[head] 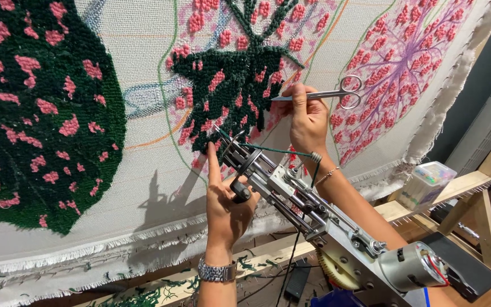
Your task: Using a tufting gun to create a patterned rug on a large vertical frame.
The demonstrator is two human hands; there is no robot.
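Observation:
My left hand (pixel 225 207), with a metal watch (pixel 217 272) on the wrist, grips the black front knob of a metal tufting gun (pixel 313 219). Its index finger points up and touches the cloth beside the gun's needle. My right hand (pixel 308 122) holds small silver scissors (pixel 339 92), blades pointing left over a dark green tufted leaf with pink spots (pixel 234 85). A strand of dark green yarn (pixel 268 149) runs from the needle tip towards my right wrist. The gun's motor (pixel 410 267) sits at the lower right.
The pale tufting cloth (pixel 143 51) is stretched on a wooden frame (pixel 461 185). A large dark green leaf (pixel 29 113) fills the left, a pink leaf (pixel 399 62) the upper right. A clear plastic box (pixel 427 182) rests on the frame. Green yarn scraps (pixel 143 295) lie below.

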